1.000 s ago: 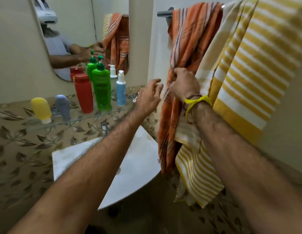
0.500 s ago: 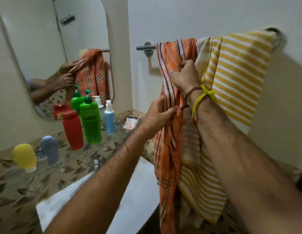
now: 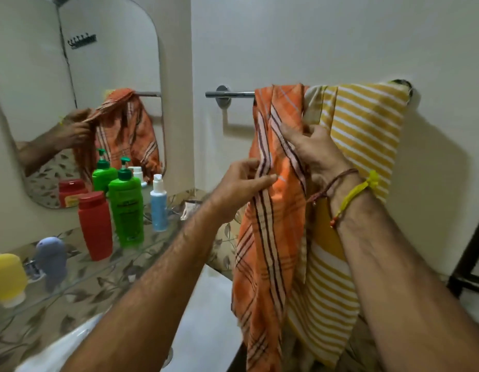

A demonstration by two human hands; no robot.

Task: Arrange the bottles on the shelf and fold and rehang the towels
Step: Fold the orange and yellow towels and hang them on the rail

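Bathroom wall rail: left hand and right hand are both pinching the orange towel; tugging risks dragging down the adjacent yellow striped towel.

We are viewing a glass shelf running along the leaf-patterned wall, carrying, from left to right, a yellow container, a grey-blue container, a red bottle, a green pump bottle and a blue pump bottle, all standing upright. We are also seeing a chrome towel bar carrying an orange checked towel beside a yellow striped towel.
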